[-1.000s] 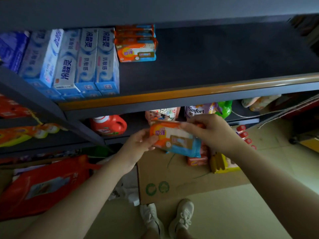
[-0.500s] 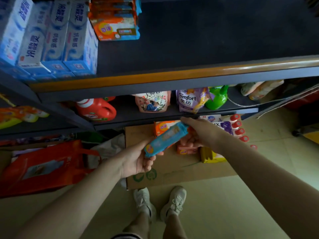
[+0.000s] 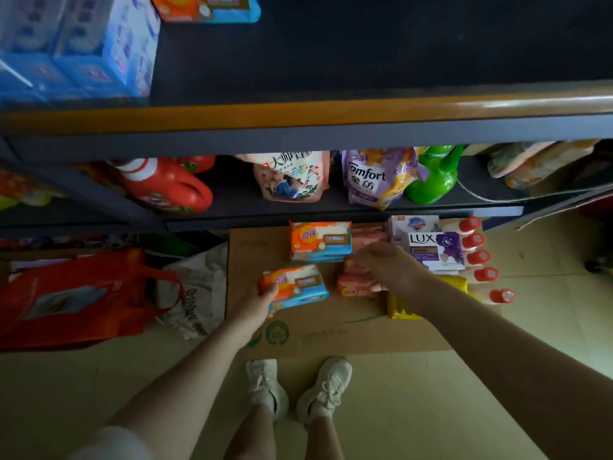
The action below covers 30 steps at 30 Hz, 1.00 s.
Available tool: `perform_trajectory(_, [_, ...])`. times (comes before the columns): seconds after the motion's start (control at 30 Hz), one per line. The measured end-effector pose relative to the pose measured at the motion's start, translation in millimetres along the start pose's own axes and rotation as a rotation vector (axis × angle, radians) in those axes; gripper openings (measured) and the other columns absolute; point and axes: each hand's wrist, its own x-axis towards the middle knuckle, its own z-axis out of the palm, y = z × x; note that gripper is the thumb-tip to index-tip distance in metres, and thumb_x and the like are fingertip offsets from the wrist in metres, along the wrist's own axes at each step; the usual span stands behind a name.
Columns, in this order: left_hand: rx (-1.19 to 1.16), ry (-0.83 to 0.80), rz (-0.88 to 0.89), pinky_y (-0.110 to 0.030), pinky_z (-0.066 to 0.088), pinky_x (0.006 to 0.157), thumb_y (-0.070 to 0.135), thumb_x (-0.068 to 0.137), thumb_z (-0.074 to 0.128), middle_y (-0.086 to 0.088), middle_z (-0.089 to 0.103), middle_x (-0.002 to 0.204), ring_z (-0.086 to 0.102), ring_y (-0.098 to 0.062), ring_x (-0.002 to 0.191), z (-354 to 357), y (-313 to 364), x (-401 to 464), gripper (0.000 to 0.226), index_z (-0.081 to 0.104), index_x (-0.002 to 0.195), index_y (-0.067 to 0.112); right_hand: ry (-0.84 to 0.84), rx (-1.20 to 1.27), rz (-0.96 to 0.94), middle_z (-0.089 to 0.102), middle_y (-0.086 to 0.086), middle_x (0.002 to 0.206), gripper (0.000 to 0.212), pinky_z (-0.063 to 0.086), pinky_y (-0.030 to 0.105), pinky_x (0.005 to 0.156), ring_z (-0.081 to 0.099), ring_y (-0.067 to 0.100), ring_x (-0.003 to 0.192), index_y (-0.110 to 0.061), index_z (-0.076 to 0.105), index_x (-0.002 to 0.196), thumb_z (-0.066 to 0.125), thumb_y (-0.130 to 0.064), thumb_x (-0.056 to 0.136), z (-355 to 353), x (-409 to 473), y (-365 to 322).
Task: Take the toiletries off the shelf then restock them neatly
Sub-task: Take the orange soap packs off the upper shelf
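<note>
My left hand (image 3: 257, 302) grips an orange-and-blue soap pack (image 3: 297, 285) by its left end, low over a flattened cardboard sheet (image 3: 331, 330) on the floor. My right hand (image 3: 386, 263) reaches down among pink soap packs (image 3: 351, 283) on the cardboard; its fingers curl down at them, and whether they hold one is hidden. A stack of matching orange-and-blue packs (image 3: 320, 240) lies just behind. White and purple LUX boxes (image 3: 431, 249) and several red-capped bottles (image 3: 477, 257) lie to the right. The upper shelf (image 3: 365, 61) holds blue boxes (image 3: 83, 48) and one orange pack stack (image 3: 205, 8) at its left.
The lower shelf carries a red detergent jug (image 3: 169, 187), refill pouches (image 3: 293, 175), a purple Comfort pouch (image 3: 373, 180) and a green bottle (image 3: 434, 180). A red bag (image 3: 73, 297) lies on the floor at left. My feet (image 3: 298, 386) stand just before the cardboard.
Both hands dropped from shelf height toward the floor. My right hand let go of the orange-and-blue pack and moved right to the pink packs; my left hand kept the pack.
</note>
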Motion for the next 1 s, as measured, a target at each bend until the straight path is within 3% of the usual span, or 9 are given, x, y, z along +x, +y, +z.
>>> perform_trajectory(0.23, [0.208, 0.007, 0.032, -0.037, 0.048, 0.083, 0.039, 0.098, 0.039, -0.012, 0.058, 0.115, 0.058, -0.029, 0.100, 48, -19, 40, 0.041, 0.046, 0.124, 0.009, 0.023, -0.149, -0.143, 0.063, 0.001, 0.076, 0.013, 0.043, 0.025, 0.060, 0.053, 0.013, 0.062, -0.009, 0.063, 0.097, 0.053, -0.014, 0.092, -8, 15, -18])
perform_trajectory(0.37, [0.346, 0.000, 0.085, -0.036, 0.046, 0.083, 0.028, 0.100, 0.037, -0.012, 0.055, 0.121, 0.056, -0.028, 0.104, 53, -14, 44, 0.034, 0.043, 0.129, 0.010, 0.007, -0.155, -0.149, 0.062, 0.000, 0.076, 0.010, 0.045, 0.023, 0.060, 0.053, 0.011, 0.057, -0.009, 0.060, 0.095, 0.052, -0.014, 0.093, 0, 14, -23])
perform_trajectory(0.43, [0.359, -0.062, 0.154, -0.031, 0.046, 0.077, 0.023, 0.100, 0.038, -0.010, 0.055, 0.123, 0.056, -0.024, 0.103, 51, -11, 40, 0.034, 0.040, 0.133, 0.014, -0.001, -0.133, -0.174, 0.062, 0.000, 0.075, 0.010, 0.044, 0.020, 0.056, 0.053, 0.011, 0.057, -0.009, 0.060, 0.091, 0.051, -0.012, 0.093, 2, 10, -26])
perform_trajectory(0.53, [0.431, -0.151, 0.166, -0.023, 0.038, 0.060, 0.022, 0.100, 0.037, -0.008, 0.057, 0.119, 0.055, -0.017, 0.084, 35, -9, 27, 0.036, 0.040, 0.136, 0.018, 0.002, -0.127, -0.240, 0.062, -0.002, 0.072, 0.020, 0.043, 0.025, 0.056, 0.055, 0.012, 0.058, -0.016, 0.060, 0.078, 0.048, -0.012, 0.094, 4, 2, -38])
perform_trajectory(0.6, [0.444, -0.180, 0.140, -0.024, 0.041, 0.068, 0.025, 0.100, 0.039, -0.008, 0.055, 0.126, 0.051, -0.009, 0.079, 19, -4, 15, 0.039, 0.041, 0.138, 0.017, -0.011, -0.160, -0.322, 0.063, -0.004, 0.072, 0.022, 0.044, 0.030, 0.062, 0.057, 0.011, 0.061, -0.021, 0.060, 0.076, 0.048, -0.012, 0.093, 7, -6, -53])
perform_trajectory(0.7, [0.430, -0.161, 0.226, -0.025, 0.043, 0.085, 0.025, 0.099, 0.041, -0.004, 0.049, 0.136, 0.053, -0.015, 0.111, -8, 22, -10, 0.042, 0.038, 0.141, 0.019, -0.009, -0.199, -0.480, 0.065, -0.004, 0.079, 0.025, 0.047, 0.019, 0.064, 0.060, 0.009, 0.067, -0.024, 0.060, 0.080, 0.045, -0.009, 0.095, 12, -22, -86])
perform_trajectory(0.77, [0.417, -0.035, 0.452, -0.024, 0.041, 0.090, 0.025, 0.098, 0.041, -0.003, 0.049, 0.137, 0.049, -0.017, 0.121, -31, 53, -33, 0.041, 0.040, 0.139, 0.020, -0.001, -0.196, -0.575, 0.065, -0.004, 0.081, 0.030, 0.046, 0.014, 0.060, 0.060, 0.007, 0.067, -0.021, 0.059, 0.084, 0.037, -0.006, 0.097, 16, -32, -112])
perform_trajectory(0.9, [0.545, 0.428, 1.168, -0.036, 0.047, 0.095, 0.029, 0.089, 0.041, -0.007, 0.055, 0.126, 0.052, -0.019, 0.115, -96, 128, -84, 0.041, 0.056, 0.123, 0.011, 0.048, -0.085, -0.773, 0.064, -0.005, 0.078, 0.038, 0.045, 0.016, 0.058, 0.057, 0.003, 0.063, -0.024, 0.057, 0.083, 0.033, 0.001, 0.097, 24, -38, -171])
perform_trajectory(1.0, [0.759, 0.739, 1.313, -0.043, 0.039, 0.101, 0.022, 0.085, 0.058, -0.013, 0.039, 0.141, 0.039, -0.029, 0.127, -146, 179, -104, 0.042, 0.054, 0.125, 0.011, 0.212, -0.099, -0.877, 0.062, -0.004, 0.084, 0.038, 0.042, 0.017, 0.065, 0.056, 0.001, 0.071, -0.019, 0.060, 0.085, 0.033, 0.007, 0.092, 36, -28, -216])
